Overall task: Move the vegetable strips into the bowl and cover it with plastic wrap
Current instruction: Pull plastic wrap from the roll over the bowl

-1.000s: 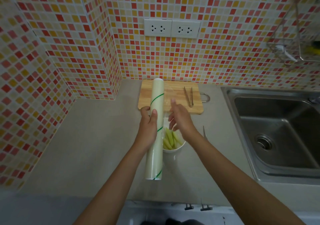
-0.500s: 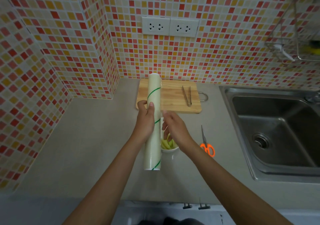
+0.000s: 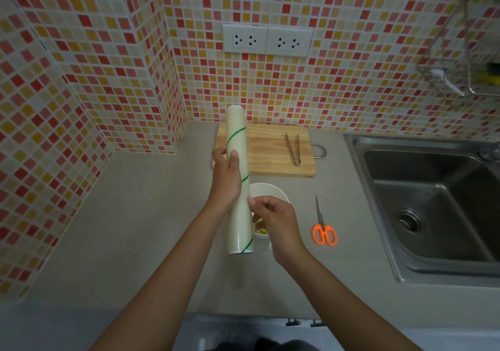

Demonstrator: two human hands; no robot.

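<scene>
My left hand (image 3: pixel 226 177) grips a long roll of plastic wrap (image 3: pixel 237 139) with a thin green spiral line, held lengthwise above the counter. My right hand (image 3: pixel 273 219) is at the roll's lower right side, fingertips pinched against its edge; whether film is caught between them I cannot tell. Beneath both hands sits a white bowl (image 3: pixel 266 189), largely covered by my right hand and the roll. A few pale green-yellow vegetable strips (image 3: pixel 260 230) show inside it under my palm.
A wooden cutting board (image 3: pixel 270 151) with metal tongs (image 3: pixel 293 149) lies at the back by the tiled wall. Orange-handled scissors (image 3: pixel 323 229) lie right of the bowl. A steel sink (image 3: pixel 433 207) fills the right side. A wire rack (image 3: pixel 460 52) hangs upper right.
My right hand has come down and toward me along the roll, from beside the bowl's far side to the roll's lower edge, its fingers now pinched. The scissors have come into view.
</scene>
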